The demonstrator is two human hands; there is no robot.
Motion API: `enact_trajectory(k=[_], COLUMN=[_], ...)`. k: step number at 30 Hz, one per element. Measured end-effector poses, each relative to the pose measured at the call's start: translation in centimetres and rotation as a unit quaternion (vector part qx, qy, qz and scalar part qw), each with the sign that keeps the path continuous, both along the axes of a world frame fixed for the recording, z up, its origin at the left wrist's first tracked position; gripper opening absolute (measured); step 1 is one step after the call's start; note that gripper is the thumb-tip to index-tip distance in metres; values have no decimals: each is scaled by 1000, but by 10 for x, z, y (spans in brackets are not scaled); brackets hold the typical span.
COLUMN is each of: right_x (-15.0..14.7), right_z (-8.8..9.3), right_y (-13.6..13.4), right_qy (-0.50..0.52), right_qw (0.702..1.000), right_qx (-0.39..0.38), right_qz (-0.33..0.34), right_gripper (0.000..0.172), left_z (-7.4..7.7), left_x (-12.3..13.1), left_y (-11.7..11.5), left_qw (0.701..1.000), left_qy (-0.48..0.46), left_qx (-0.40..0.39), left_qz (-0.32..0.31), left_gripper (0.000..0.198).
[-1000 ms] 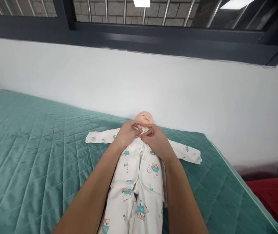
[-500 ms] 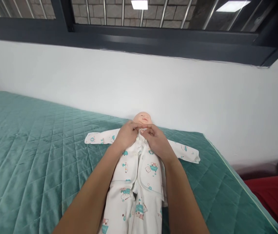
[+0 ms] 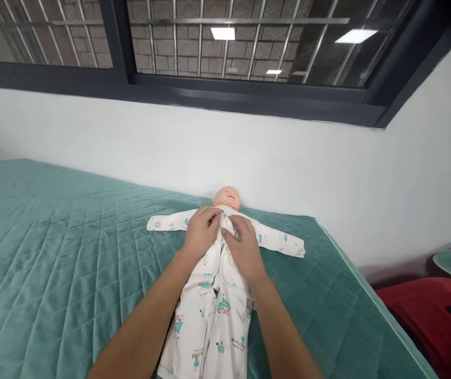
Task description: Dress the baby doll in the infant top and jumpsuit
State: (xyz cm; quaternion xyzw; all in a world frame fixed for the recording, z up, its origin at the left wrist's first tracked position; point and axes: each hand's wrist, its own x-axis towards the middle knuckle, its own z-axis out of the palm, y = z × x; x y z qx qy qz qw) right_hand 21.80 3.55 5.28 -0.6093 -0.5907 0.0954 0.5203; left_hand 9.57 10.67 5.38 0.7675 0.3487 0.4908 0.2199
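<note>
A baby doll [image 3: 227,196] in a white romper [image 3: 213,295] printed with teal cartoon figures lies face-up, sleeves spread, on the green quilted bed [image 3: 51,242] by the wall, both the left hand [image 3: 201,229] and right hand [image 3: 242,247] resting flat and unclenched on its chest.

A bedroom: a bed [image 3: 51,247] with a quilted green cover against a white wall [image 3: 328,173], under a barred window [image 3: 225,42].

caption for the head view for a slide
Both hands, left hand and right hand, rest on a doll's printed romper on a green quilt.
</note>
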Motion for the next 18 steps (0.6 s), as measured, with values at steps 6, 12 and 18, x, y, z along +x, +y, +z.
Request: enact_trajectory(k=[6,12,18], right_x=[-13,-9,0], right_z=[-8,2,12], right_y=[-21,-14,-8], right_qy=[-7,-38,24], right_qw=[996,996,989], right_qx=[31,-57,-140], right_qz=[-86,-61,-45], right_gripper=[22,19,16], left_z=[-1,10,16], left_x=[-7,-17,-11], left_y=[-6,0,-5], left_qw=[996,963,955], left_qy=[1,-23,-59], left_qx=[-82,-227,-249], left_qz=[-22,-142,-148], left_gripper=[15,16,14])
